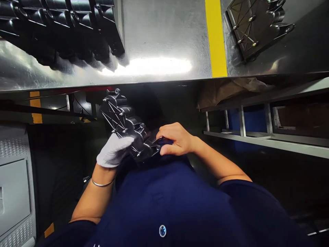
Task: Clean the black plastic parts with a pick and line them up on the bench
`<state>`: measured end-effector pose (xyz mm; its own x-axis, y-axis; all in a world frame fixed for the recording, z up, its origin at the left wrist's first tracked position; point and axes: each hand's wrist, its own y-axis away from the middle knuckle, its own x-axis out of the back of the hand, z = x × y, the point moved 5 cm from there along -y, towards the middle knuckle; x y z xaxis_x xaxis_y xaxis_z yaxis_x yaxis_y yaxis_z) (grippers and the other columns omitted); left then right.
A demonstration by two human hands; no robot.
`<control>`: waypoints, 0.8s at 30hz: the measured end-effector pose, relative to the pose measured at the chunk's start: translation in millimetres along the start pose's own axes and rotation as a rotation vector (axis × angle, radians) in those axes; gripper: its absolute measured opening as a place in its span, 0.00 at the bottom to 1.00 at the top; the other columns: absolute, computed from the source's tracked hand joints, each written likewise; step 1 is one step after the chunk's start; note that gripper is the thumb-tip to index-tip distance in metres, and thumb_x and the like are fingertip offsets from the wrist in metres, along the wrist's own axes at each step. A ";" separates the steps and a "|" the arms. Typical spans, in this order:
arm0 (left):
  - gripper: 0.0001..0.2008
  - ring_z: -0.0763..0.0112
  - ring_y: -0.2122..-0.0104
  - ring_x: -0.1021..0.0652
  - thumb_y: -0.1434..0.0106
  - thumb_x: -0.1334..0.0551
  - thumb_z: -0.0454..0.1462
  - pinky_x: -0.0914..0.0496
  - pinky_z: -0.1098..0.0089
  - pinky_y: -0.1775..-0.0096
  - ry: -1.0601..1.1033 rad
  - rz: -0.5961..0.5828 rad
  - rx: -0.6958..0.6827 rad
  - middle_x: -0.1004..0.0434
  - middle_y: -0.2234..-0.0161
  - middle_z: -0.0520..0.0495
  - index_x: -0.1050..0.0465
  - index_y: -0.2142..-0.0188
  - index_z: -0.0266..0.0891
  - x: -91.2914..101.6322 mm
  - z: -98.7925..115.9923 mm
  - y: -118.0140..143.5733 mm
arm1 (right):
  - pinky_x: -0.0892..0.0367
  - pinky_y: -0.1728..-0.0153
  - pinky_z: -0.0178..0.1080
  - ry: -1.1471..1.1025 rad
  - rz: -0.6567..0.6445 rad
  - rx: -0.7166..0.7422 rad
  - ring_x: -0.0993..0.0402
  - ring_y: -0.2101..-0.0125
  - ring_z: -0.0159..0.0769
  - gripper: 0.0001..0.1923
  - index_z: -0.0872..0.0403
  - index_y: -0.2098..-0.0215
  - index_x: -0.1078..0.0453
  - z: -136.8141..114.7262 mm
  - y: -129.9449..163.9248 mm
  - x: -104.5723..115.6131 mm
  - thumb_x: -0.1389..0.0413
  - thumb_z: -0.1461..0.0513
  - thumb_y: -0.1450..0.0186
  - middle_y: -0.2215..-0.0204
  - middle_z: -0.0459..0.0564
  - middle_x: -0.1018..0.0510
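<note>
Head view shows gloved left hand (114, 151) gripping a black ribbed plastic housing (125, 125) below the steel table's (159, 37) near edge while bare right hand (176, 139) pinches its lower end, apparently trimming or inspecting, which calls for a steady hold.

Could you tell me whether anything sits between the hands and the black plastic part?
Nothing visible does. The gloved left hand grips the black plastic part from the side, and the bare right hand presses on its lower end, both touching it below the metal table edge.
</note>
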<state>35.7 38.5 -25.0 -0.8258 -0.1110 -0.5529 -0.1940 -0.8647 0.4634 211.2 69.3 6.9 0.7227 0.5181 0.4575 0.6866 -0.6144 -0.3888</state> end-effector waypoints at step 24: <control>0.03 0.72 0.70 0.19 0.42 0.35 0.30 0.23 0.75 0.64 0.268 0.317 0.222 0.18 0.69 0.49 0.23 0.69 0.37 -7.6 -32.5 -3.9 | 0.50 0.77 0.34 0.360 0.143 0.021 0.43 0.79 0.28 0.26 0.54 0.79 0.39 7.4 1.2 12.3 0.52 0.45 0.32 0.82 0.43 0.38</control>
<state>59.9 26.8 -45.1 -0.7023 -0.5004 -0.5063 -0.0875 -0.6452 0.7590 221.5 79.3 6.2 0.7398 0.1833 0.6474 0.5848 -0.6510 -0.4839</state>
